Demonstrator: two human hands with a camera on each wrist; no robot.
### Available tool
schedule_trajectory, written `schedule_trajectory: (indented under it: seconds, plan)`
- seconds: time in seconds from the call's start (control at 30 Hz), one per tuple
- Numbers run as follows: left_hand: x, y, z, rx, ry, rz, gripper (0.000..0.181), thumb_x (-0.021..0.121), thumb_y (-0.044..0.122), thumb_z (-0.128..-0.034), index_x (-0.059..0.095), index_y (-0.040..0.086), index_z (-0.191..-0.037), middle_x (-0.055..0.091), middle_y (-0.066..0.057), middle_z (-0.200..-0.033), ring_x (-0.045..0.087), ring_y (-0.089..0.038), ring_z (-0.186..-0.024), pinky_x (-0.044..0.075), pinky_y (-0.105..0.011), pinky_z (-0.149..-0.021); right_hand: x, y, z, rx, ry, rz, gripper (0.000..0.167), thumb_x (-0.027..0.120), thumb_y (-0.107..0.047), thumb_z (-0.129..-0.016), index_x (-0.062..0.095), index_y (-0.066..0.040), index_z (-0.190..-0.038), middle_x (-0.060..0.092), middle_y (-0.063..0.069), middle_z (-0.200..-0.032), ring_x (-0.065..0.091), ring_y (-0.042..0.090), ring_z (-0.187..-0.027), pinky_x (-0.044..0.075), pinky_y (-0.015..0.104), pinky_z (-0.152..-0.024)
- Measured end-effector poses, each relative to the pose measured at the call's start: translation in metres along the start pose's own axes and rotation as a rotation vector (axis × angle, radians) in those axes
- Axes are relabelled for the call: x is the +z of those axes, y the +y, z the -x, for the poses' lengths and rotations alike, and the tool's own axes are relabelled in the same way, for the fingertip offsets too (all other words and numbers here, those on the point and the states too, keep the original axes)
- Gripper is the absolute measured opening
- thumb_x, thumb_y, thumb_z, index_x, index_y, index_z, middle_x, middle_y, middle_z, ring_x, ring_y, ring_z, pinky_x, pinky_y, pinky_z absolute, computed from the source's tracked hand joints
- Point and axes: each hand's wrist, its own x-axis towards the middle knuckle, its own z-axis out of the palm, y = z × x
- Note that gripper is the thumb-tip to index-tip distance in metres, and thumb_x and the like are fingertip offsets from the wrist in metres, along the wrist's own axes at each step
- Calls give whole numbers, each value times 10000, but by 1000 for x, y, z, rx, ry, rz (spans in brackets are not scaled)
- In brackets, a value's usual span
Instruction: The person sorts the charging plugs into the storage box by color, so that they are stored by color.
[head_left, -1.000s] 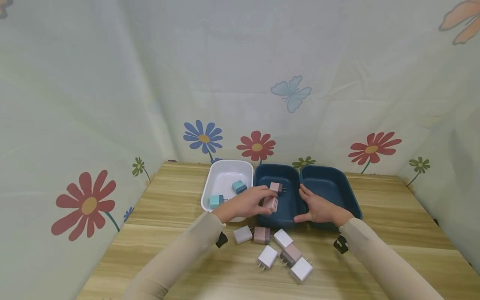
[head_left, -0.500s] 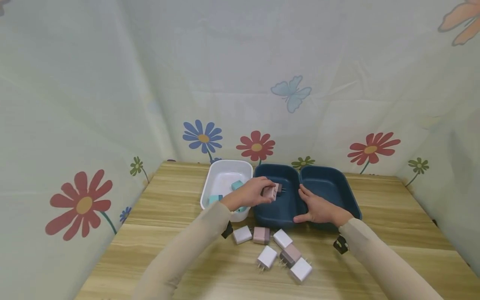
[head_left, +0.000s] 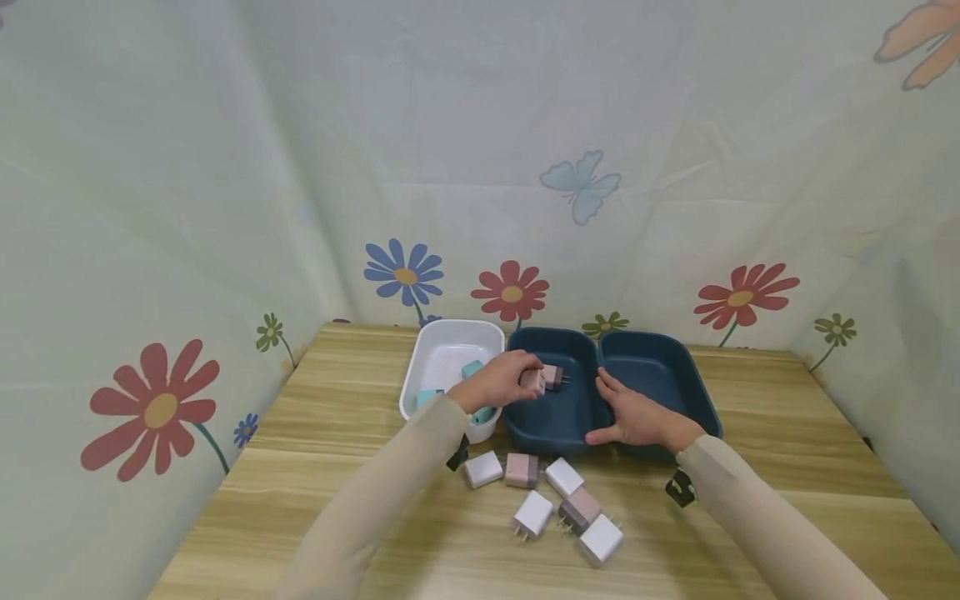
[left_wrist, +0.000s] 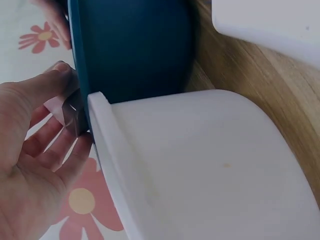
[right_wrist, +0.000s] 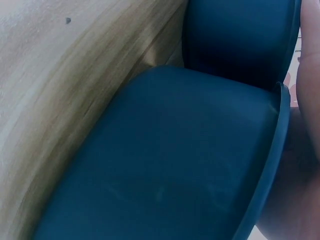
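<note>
Over the left side of the middle blue tray (head_left: 555,437), the left hand (head_left: 501,382) pinches a pink charger (head_left: 533,382) between thumb and fingers. The left wrist view shows this hand (left_wrist: 40,135) curled round the charger (left_wrist: 70,107) beside the tray rim. Another pink charger (head_left: 552,377) lies in the middle tray, just right of the held one. The right hand (head_left: 637,415) rests with spread fingers where the two blue trays meet, holding no charger. In the right wrist view only part of the right hand (right_wrist: 309,100) shows, at the right edge.
A white tray (head_left: 420,367) with teal chargers (head_left: 429,397) stands at the left, partly hidden by the left arm. The right blue tray (head_left: 708,404) adjoins the middle one. Several white chargers (head_left: 534,513) and pink chargers (head_left: 522,470) lie on the table in front.
The left hand has lifted the pink charger and moved slightly back and left. The right hand has stayed at the trays' edges.
</note>
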Motion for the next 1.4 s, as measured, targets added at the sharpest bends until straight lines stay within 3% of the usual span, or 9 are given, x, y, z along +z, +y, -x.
schedule_trajectory:
  seconds: [0.37,0.87,1.07,1.23,1.4]
  plan:
    - [-1,-7,-10,-71,2,18,475,735,273,-836,560,133,-1254,569,-33,-1178,510,-158,-998,465,-288,-897,-2,-3,0,7,-6,-3,1093,702,-568,-760,185,106,-1449,64,252,-1538,230,413,-1360,279,526,-1052]
    - [-1,-14,-17,-105,43,40,441,736,238,-838,568,118,-1227,595,-31,-1128,523,-158,-969,458,-284,-887,-2,-1,1,1,-6,-7,1098,698,-579,-756,186,97,-1453,66,243,-1541,229,403,-1364,280,515,-1056]
    - [0,-15,-18,-168,48,67,456,723,236,-850,549,119,-1254,586,-21,-1110,516,-149,-961,461,-271,-875,-2,-2,2,-3,-5,-6,1096,697,-578,-759,188,103,-1450,67,250,-1538,234,412,-1359,282,524,-1051]
    - [-1,-16,-19,-200,76,63,468,682,188,-884,512,87,-1308,574,-57,-1193,535,-174,-1062,455,-302,-927,-2,-1,3,-4,-3,-11,1107,691,-594,-752,188,105,-1449,65,249,-1539,233,411,-1360,283,521,-1052]
    - [-4,-20,-15,-177,97,24,464,670,157,-889,511,67,-1315,560,-84,-1242,527,-197,-1131,431,-324,-965,-3,-2,4,-7,-3,-4,1109,686,-600,-752,190,106,-1448,68,254,-1537,231,415,-1360,278,523,-1054]
